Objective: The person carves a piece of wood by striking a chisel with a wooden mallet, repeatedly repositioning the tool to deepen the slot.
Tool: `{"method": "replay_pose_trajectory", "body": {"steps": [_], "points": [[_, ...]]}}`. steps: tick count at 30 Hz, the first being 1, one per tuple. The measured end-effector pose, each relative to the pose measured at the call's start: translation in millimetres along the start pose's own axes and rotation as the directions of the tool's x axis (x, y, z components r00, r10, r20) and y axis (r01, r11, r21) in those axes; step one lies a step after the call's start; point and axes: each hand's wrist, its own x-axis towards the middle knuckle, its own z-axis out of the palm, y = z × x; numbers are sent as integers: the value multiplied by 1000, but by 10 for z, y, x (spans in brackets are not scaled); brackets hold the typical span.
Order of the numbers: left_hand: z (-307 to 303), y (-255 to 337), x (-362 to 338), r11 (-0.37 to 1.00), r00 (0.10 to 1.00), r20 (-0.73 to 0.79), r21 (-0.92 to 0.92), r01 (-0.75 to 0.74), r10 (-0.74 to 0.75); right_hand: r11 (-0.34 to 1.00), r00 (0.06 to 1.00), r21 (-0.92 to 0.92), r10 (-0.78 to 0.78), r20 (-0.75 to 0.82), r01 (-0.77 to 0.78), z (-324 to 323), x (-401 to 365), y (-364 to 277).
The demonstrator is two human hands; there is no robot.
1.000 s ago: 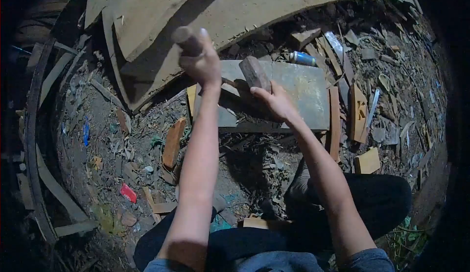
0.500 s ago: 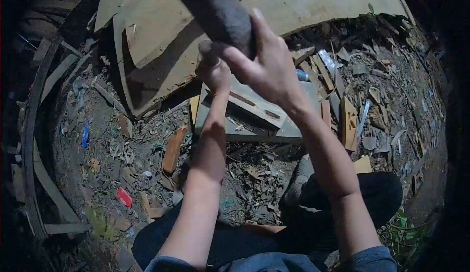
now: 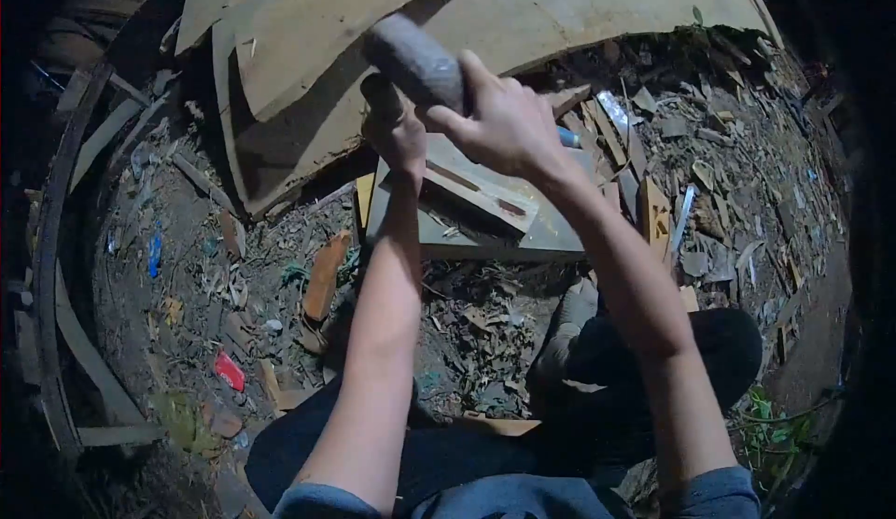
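Observation:
My right hand [image 3: 511, 125] is wrapped around a dark, thick wooden mallet [image 3: 415, 60], raised and slightly blurred. Just below and left of its head, my left hand [image 3: 401, 141] grips what looks like a chisel [image 3: 380, 95]; only the round-ended handle shows, and the blade is hidden by the hand. Under my hands lies a pale wooden piece [image 3: 478, 200] with elongated slots cut in its top. It rests on a flat greyish block [image 3: 560, 234], and my left hand is over its far left end.
Large curved boards [image 3: 597, 6] lie stacked beyond the block. Wood offcuts [image 3: 327, 274], chips and scraps litter the ground, with a red scrap [image 3: 229, 371] and a blue scrap [image 3: 155, 250] at left. A blue cylindrical item [image 3: 567, 136] sits behind the block. My foot [image 3: 571, 318] is close by.
The mallet has come down and tilted, its head now nearer the chisel handle. My left hand has shifted slightly left, and the whole view has moved a little.

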Motion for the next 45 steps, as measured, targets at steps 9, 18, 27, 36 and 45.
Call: {"method": "replay_pose_trajectory", "body": {"steps": [9,18,27,36,45], "points": [[-224,147,10,936,973,-87,-306,176,-212,770,882,430,428,199,-471,1384,-650,996],[-435,-110,289,699,803,-196,-631,336,-563,722,878,502,369,305,-477,1671,-617,1365],[-441,131,285,806,853,-259,-527,269,-454,691,886,555,339,317,-463,1656,-621,1378],[-118,332,225,833,930,-31,-458,312,-366,646,855,560,378,355,-519,1601,-616,1356],[10,262,226,913,957,-21,-306,268,-288,635,851,568,352,390,-523,1529,-598,1351]]}}
